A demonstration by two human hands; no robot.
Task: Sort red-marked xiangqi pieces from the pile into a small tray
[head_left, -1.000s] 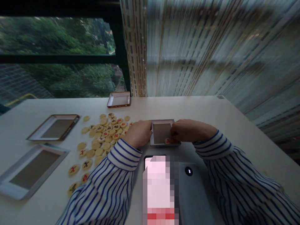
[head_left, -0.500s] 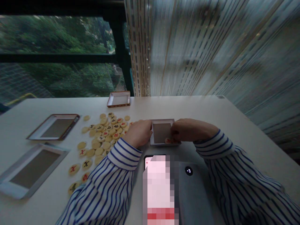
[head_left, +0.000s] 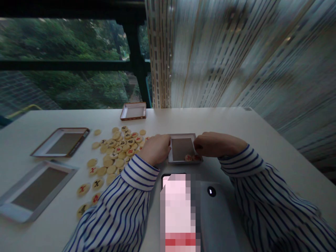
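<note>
A shallow open box [head_left: 182, 135] with pale walls and a grey-brown floor lies between my hands. Two round Chinese chess pieces [head_left: 188, 158] with red characters rest in its near right corner. My left hand [head_left: 155, 148] is closed at the box's left wall and appears to grip it; its fingertips are mostly hidden. Curled against the right wall, my right hand [head_left: 216, 144] is closed too, and whatever its fingers hold is out of sight. Left of my left hand, a loose heap of Chinese chess pieces [head_left: 120, 163] spreads over the white table, partly behind my sleeve.
A brown-edged box part [head_left: 76, 151] and a pale tray [head_left: 34, 217] lie at the left. Another small box part [head_left: 133, 118] sits near the far table edge. In front of me are a phone [head_left: 166, 179], partly blurred out, and a grey device [head_left: 219, 217] with a round black spot.
My right hand has shifted slightly right, off the box's interior, uncovering more of the two red-marked pieces. My left hand has stayed at the left wall.
</note>
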